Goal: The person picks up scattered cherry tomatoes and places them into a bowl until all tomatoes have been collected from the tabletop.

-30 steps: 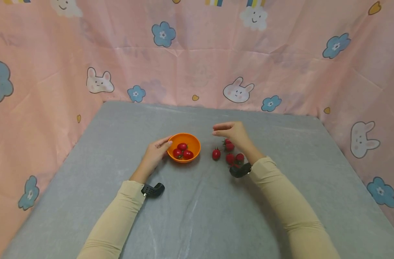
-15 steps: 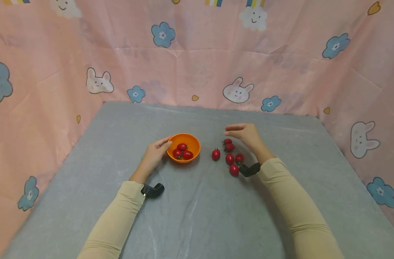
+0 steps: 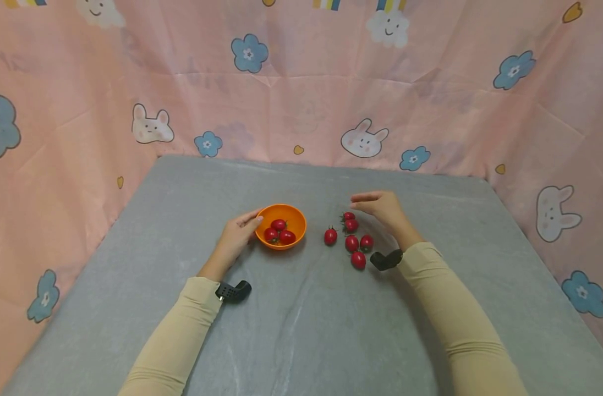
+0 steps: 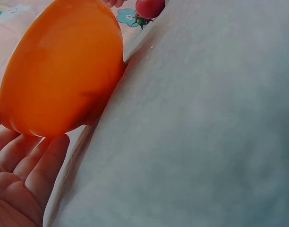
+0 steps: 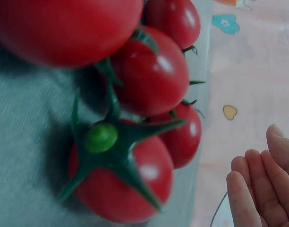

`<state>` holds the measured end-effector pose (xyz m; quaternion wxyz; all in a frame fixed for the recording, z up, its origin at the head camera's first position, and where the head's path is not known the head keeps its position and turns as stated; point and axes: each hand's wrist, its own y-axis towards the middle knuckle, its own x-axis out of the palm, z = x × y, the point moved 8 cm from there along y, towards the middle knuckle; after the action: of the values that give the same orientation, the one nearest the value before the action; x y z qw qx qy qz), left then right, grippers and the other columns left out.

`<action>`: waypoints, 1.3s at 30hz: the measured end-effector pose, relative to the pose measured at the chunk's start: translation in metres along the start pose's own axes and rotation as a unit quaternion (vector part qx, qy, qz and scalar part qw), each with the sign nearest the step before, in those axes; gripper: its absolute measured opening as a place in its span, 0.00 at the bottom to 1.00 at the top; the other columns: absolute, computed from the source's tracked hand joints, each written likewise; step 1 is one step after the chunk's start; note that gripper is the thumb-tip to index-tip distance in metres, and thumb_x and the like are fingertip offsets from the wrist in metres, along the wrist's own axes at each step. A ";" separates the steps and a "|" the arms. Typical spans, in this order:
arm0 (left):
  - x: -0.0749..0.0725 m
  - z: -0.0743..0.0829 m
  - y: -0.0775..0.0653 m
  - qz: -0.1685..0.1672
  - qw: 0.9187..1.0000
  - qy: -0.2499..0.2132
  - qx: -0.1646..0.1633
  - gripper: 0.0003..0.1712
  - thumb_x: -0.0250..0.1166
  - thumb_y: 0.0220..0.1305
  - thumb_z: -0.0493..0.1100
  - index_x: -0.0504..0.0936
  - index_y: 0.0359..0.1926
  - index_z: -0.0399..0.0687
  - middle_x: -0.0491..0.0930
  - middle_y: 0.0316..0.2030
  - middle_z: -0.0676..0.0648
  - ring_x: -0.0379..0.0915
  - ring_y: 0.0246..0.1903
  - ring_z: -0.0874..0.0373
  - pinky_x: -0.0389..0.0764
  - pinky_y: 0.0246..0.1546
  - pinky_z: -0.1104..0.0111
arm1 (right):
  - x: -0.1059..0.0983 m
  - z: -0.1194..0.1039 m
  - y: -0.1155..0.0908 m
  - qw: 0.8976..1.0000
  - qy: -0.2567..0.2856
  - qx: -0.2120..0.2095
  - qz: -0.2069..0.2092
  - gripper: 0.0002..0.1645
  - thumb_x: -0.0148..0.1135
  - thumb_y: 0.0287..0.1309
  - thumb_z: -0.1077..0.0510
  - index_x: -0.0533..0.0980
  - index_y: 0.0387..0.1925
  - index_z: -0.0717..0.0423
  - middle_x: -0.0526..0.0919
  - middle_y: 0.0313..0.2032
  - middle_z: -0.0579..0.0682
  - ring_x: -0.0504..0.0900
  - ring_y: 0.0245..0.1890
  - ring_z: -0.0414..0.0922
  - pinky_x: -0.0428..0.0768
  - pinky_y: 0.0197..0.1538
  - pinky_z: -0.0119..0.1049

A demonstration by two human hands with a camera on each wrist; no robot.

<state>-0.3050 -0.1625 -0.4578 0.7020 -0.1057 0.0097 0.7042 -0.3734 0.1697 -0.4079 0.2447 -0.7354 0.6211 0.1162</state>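
An orange bowl (image 3: 296,217) stands on the table with three cherry tomatoes (image 3: 287,237) in it. My left hand (image 3: 233,237) holds the bowl by its left side, thumb at the rim and fingers against the outer wall, as the left wrist view shows. Several cherry tomatoes (image 3: 351,243) with green stems lie loose to the right of the bowl. Over the far side of that cluster hovers my right hand (image 3: 383,211), fingers fairly straight and nothing between them. In the right wrist view, a tomato with a green star-shaped calyx (image 5: 102,138) lies close to the camera.
The grey tabletop (image 3: 291,330) reaches back to a pink printed curtain (image 3: 301,82) that rises behind it and along both sides. A black wrist camera sits on each wrist, the right one (image 3: 386,259) just beside the nearest loose tomatoes.
My right hand has moved to the right, from between the bowl and the loose tomatoes to above the far tomatoes, slowing at the end. The left hand and bowl have stayed in place.
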 end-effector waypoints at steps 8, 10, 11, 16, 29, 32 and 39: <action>0.000 0.000 0.000 -0.002 1.000 -0.002 -0.002 0.26 0.58 0.74 0.49 0.74 0.68 0.46 0.73 0.67 0.44 0.72 0.64 0.50 0.75 0.62 0.57 | -0.001 0.006 0.000 1.000 0.008 0.024 -0.001 0.26 0.66 0.64 0.50 0.78 0.60 0.58 0.78 0.63 0.58 0.70 0.68 0.53 0.67 0.72 0.50; 0.000 0.000 0.000 -0.003 1.000 -0.002 -0.003 0.26 0.57 0.74 0.49 0.74 0.68 0.46 0.73 0.67 0.44 0.71 0.64 0.51 0.75 0.63 0.57 | -0.001 0.007 0.001 1.000 0.015 0.027 -0.004 0.27 0.66 0.64 0.51 0.77 0.61 0.59 0.78 0.63 0.58 0.71 0.67 0.53 0.67 0.71 0.48; 0.000 0.000 0.000 -0.004 1.000 -0.002 -0.004 0.26 0.57 0.74 0.50 0.74 0.68 0.46 0.73 0.67 0.44 0.71 0.64 0.50 0.75 0.63 0.57 | -0.001 0.008 0.002 0.999 0.020 0.030 -0.004 0.27 0.65 0.64 0.52 0.77 0.61 0.59 0.78 0.63 0.59 0.71 0.67 0.53 0.68 0.71 0.48; 0.001 -0.001 0.000 -0.005 1.000 -0.004 -0.003 0.26 0.57 0.74 0.50 0.74 0.68 0.47 0.73 0.67 0.44 0.71 0.64 0.51 0.75 0.63 0.57 | -0.001 0.013 0.005 0.998 0.034 0.043 -0.006 0.25 0.64 0.65 0.54 0.77 0.61 0.59 0.77 0.64 0.59 0.72 0.67 0.53 0.68 0.71 0.46; -0.001 -0.004 0.002 -0.008 1.000 -0.009 -0.007 0.26 0.57 0.74 0.51 0.73 0.68 0.48 0.73 0.67 0.45 0.71 0.64 0.51 0.75 0.63 0.58 | 0.008 0.019 0.005 0.997 -0.014 0.058 -0.039 0.26 0.66 0.63 0.53 0.77 0.61 0.57 0.76 0.65 0.56 0.69 0.65 0.52 0.69 0.70 0.47; 0.000 -0.003 0.002 -0.007 1.000 -0.007 -0.009 0.26 0.57 0.74 0.50 0.74 0.68 0.48 0.73 0.67 0.45 0.72 0.64 0.51 0.76 0.62 0.58 | 0.012 0.022 0.005 0.997 -0.009 0.060 -0.041 0.26 0.66 0.63 0.53 0.77 0.61 0.58 0.77 0.64 0.57 0.70 0.65 0.52 0.70 0.70 0.46; -0.001 -0.003 0.001 -0.006 1.000 0.003 -0.014 0.26 0.57 0.74 0.50 0.73 0.68 0.48 0.73 0.68 0.45 0.72 0.63 0.52 0.76 0.61 0.58 | 0.016 0.026 0.010 0.997 0.000 0.071 -0.039 0.27 0.68 0.61 0.53 0.78 0.60 0.59 0.78 0.63 0.58 0.72 0.62 0.50 0.72 0.66 0.43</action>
<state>-0.3056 -0.1636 -0.4603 0.7048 -0.1173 0.0014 0.6997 -0.3765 0.1686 -0.4400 0.3006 -0.7397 0.5988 0.0626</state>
